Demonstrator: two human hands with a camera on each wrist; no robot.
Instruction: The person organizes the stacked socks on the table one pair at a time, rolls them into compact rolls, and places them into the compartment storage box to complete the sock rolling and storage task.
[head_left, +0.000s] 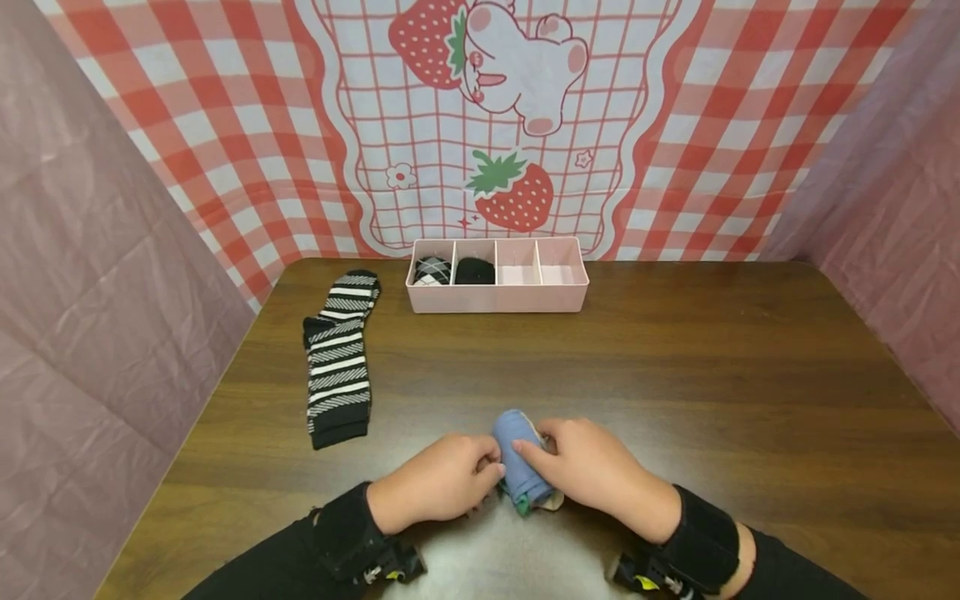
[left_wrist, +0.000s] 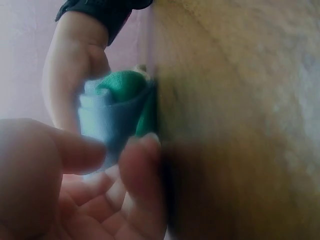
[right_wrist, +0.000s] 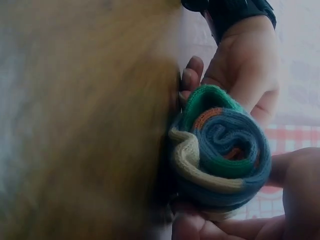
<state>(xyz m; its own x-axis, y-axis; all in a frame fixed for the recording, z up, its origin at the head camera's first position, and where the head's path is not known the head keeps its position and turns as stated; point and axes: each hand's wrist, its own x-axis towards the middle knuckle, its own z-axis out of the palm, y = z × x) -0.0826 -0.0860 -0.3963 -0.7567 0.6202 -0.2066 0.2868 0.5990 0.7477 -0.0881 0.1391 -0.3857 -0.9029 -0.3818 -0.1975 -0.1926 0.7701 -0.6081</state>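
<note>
A rolled-up sock point(head_left: 517, 458), blue outside with green, cream and orange layers, lies near the front middle of the table. Its spiral end faces the right wrist view, where the sock roll point(right_wrist: 227, 150) shows a loose cream fold. My right hand point(head_left: 600, 462) grips it from the right, thumb on top and fingers down the far side. From the left, my left hand point(head_left: 442, 479) holds the roll's edge with curled fingers. In the left wrist view, the left thumb and fingers point(left_wrist: 142, 165) are close at the roll's low side, beside a green part.
A black-and-white striped sock point(head_left: 339, 358) lies flat on the left of the wooden table point(head_left: 675, 358). At the back stands a pink four-slot box point(head_left: 495, 300). An argyle roll point(head_left: 432, 271) and a black roll point(head_left: 475, 271) occupy its two left slots.
</note>
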